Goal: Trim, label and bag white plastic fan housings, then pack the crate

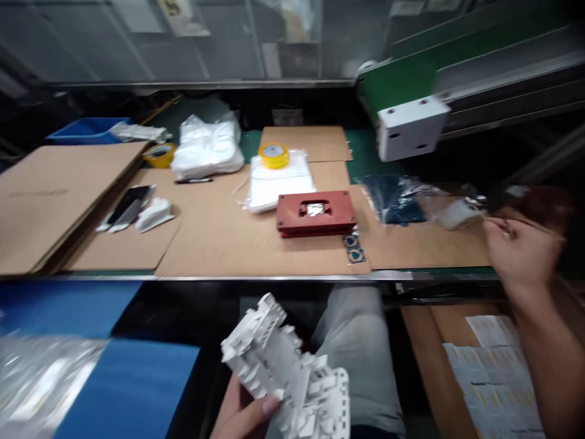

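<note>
Writing unreadable; left hand (242,414) grips white plastic part (287,372).

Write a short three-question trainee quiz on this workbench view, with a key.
1. True or false: the left hand holds a white moulded plastic part below the bench edge.
2. Which thing lies on the folded white sheets? A. a yellow tape roll B. a blue tray C. a black pen
3. Fill in: the red flat fixture plate with a cut-out lies on the brown ______ sheet.

Key:
1. True.
2. A.
3. Cardboard. Note that the right hand is blurred at the bench's right end by a clear plastic bag; it seems to pinch something thin, but what it is cannot be told.
</note>
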`<move>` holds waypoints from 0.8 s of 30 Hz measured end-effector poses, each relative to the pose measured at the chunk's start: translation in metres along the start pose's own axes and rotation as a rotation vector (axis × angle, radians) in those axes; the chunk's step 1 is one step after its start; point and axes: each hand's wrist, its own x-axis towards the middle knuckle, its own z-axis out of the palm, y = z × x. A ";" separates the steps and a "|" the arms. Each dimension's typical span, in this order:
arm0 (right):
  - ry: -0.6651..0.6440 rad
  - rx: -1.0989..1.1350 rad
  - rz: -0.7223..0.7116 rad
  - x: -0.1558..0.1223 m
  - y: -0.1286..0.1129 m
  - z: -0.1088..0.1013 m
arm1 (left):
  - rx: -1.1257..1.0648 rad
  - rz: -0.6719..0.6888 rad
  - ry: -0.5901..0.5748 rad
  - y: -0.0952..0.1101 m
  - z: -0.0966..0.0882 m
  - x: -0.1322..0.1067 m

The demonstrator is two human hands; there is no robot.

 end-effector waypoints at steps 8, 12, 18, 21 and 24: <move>-0.460 0.542 -0.451 -0.186 -0.124 -0.019 | -0.220 -0.072 -0.378 -0.014 -0.014 -0.011; -0.607 0.747 -0.719 -0.224 -0.156 -0.027 | -0.234 -0.063 -0.389 -0.019 -0.021 -0.012; -0.640 0.786 -0.787 -0.234 -0.165 -0.021 | -0.117 -0.041 -0.361 -0.021 -0.020 -0.013; -0.675 0.779 -0.808 -0.232 -0.163 -0.022 | 0.066 0.023 -0.317 -0.019 -0.020 -0.011; -0.750 0.767 -0.816 -0.227 -0.159 -0.024 | 0.194 0.072 -0.301 -0.016 -0.023 -0.008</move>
